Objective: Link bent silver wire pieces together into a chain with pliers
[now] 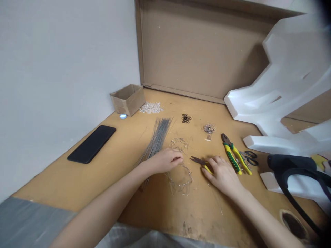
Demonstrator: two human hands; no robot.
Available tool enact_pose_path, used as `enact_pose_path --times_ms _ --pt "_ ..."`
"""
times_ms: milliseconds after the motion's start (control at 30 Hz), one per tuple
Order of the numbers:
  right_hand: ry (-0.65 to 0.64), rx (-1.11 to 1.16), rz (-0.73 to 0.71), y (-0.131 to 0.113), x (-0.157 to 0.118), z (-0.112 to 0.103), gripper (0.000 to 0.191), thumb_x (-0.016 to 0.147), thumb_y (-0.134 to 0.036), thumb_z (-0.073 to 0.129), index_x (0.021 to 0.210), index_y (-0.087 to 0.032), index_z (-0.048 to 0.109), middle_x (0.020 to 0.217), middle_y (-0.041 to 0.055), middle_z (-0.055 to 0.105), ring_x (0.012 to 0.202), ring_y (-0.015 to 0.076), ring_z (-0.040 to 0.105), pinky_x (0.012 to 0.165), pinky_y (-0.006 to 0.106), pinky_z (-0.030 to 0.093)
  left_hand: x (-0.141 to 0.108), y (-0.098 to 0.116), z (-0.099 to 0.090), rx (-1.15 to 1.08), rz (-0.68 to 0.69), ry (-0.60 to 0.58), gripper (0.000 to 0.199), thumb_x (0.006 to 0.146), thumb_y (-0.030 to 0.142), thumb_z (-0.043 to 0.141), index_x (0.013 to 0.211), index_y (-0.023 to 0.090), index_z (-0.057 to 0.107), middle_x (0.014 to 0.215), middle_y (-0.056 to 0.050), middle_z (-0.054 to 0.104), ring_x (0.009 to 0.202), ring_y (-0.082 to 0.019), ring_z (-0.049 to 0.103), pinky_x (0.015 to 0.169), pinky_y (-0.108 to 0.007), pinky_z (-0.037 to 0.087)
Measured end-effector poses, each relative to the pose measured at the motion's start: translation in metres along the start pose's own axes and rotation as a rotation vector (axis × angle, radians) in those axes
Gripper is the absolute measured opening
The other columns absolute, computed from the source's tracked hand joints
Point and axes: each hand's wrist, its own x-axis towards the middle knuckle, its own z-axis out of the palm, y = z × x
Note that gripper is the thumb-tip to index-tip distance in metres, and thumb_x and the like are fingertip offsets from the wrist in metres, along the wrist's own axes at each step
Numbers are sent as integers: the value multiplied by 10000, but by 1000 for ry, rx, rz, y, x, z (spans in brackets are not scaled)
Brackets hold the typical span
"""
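Note:
My left hand (167, 160) is closed in a pinch above the worktop; what its fingertips hold, if anything, is too small to tell. Just below it lies a loop of twisted thin wire (190, 179), and a second wire loop (178, 140) lies just beyond it. My right hand (221, 174) rests over the yellow handles of dark-jawed needle-nose pliers (198, 161), fingers curled on them, with the tips pointing left. A bundle of straight grey wires (160, 133) runs behind and under my left wrist.
Combination pliers (235, 157) and small scissors (250, 157) lie right. Black rings (185, 118), a wire cluster (209, 128) and clear bits (152, 107) sit farther back. Left are a cardboard box (128, 100), blue-white disc (122, 116) and black phone (92, 144). White foam (292, 69) borders the right.

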Motion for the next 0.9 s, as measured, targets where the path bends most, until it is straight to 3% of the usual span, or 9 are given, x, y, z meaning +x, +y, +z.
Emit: enact_pose_path --times_ms 200,400,533,667,900 --pt "48 129 -11 -4 3 -10 350 811 -345 515 1117 -184 566 1089 115 583 1019 249 514 842 395 404 0 0 -4 -101 -16 62 278 892 221 323 853 157 590 826 -25 619 788 -125 544 731 -224 396" --pt "50 446 -60 -37 25 -24 208 842 -260 485 971 -184 629 950 67 647 897 184 567 808 326 440 -2 -5 -11 -93 -105 110 277 884 234 318 831 155 579 821 -20 616 761 -122 542 708 -225 396" --pt "11 584 -81 -57 38 -12 195 792 -237 551 955 -173 638 925 68 646 876 175 574 795 309 442 -7 -9 -18 -96 -201 30 247 852 228 341 831 168 580 765 1 616 679 -115 532 623 -214 385" --pt "-16 699 -56 -61 40 3 126 794 -212 523 799 -171 642 771 35 631 683 135 569 641 251 443 -11 -8 -22 -197 -197 -105 222 779 139 367 856 177 572 701 24 609 617 -99 519 579 -192 379" --pt "-17 907 66 -56 34 7 111 768 -230 532 747 -169 624 671 13 607 588 119 536 555 223 420 -8 6 -26 -374 -220 -124 201 803 146 362 859 172 553 777 9 644 671 -97 548 625 -199 403"
